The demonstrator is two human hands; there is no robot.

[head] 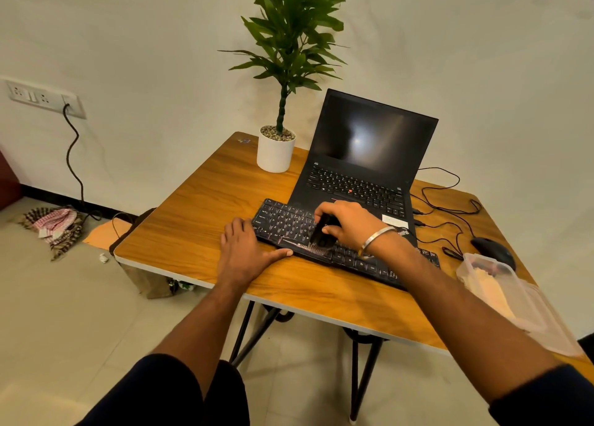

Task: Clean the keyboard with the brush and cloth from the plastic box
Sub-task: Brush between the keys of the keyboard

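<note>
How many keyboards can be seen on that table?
2. The separate black keyboard lies near the table's front edge under the hands; the other is built into the open laptop just behind it.

keyboard, brush, plastic box and cloth at centre and lower right of frame.
black keyboard (289, 224) lies flat, running diagonally from centre toward lower right. dark brush (323, 236) stands on its keys, bristles down. clear plastic box (527, 310), open, lies at lower right with pale cloth (490, 292) inside.
</note>
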